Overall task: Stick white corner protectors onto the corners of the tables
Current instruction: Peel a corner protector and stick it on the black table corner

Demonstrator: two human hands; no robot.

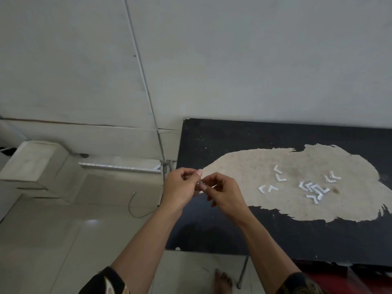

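L hand (180, 187) & R hand (225, 194) meet over the table (212, 134) at its left edge, abt midway along. Both have fingers curled, tips pinching one small pale piece (201, 184) btw them; too small to tell its shape. Loose white corner protectors (311, 187) lie scattered on worn beige patch (244, 166) toward right side, well apart from hands.

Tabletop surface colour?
Black tabletop with a large worn beige patch; head view shows it.

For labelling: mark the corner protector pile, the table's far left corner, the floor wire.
corner protector pile (313, 187), head view, cluster's middle.
table's far left corner (186, 122), head view, tip.
floor wire (128, 205), head view, curved stretch.
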